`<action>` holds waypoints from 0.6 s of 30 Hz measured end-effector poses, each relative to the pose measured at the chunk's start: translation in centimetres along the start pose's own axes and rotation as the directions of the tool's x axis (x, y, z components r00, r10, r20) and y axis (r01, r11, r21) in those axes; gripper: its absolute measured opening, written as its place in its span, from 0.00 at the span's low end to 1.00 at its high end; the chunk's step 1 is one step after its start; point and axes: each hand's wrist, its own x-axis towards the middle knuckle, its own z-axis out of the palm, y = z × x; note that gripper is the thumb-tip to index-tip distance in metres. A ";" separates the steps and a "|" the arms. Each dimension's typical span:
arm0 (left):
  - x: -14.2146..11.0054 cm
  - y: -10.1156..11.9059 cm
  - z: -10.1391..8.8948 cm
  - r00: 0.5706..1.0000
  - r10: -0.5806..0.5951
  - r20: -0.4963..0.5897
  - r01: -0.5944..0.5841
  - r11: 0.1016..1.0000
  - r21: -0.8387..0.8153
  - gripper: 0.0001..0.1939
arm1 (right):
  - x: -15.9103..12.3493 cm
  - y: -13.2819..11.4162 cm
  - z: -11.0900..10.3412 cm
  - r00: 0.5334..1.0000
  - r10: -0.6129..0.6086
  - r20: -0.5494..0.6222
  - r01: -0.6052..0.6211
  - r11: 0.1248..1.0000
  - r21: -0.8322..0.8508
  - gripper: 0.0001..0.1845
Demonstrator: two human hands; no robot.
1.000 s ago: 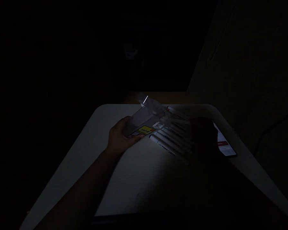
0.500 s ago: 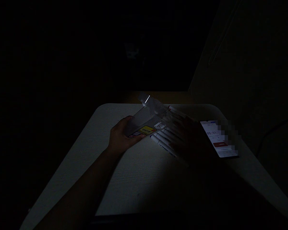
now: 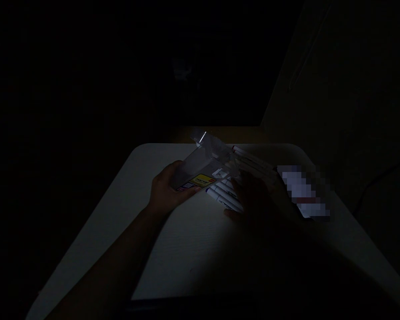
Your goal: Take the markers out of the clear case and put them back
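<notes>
Several markers [image 3: 222, 198] and a clear case [image 3: 193, 167] are near the desk's [image 3: 180, 258] far edge, the left hand [image 3: 165, 189] clasping the case, the right hand [image 3: 257, 195] over the markers, its grip too dark to tell, seemingly gathering them, which calls for a steady case

A partly pixelated phone [image 3: 302, 193] lies on the pale table [image 3: 176, 258] near its right edge.

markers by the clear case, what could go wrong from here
The markers lie side by side on the table, so a nudge from the right hand might set some rolling. The phone lies close beyond that hand and could be knocked. It is very dark there, so a marker might be missed.
</notes>
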 end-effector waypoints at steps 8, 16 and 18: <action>0.0 0.0 0.0 1.000 0.014 -0.015 -0.014 0.999 -0.041 0.37 | 0.1 0.0 0.0 1.000 -0.004 0.003 0.004 1.000 -0.007 0.42; -0.2 0.0 0.0 1.000 0.012 -0.004 -0.012 1.000 -0.017 0.37 | 0.9 0.9 0.5 1.000 0.001 -0.001 -0.001 1.000 -0.022 0.41; -0.3 -0.1 0.0 1.000 0.007 0.005 -0.007 1.000 -0.029 0.37 | 1.0 1.0 0.4 1.000 -0.007 -0.015 0.007 0.999 -0.036 0.41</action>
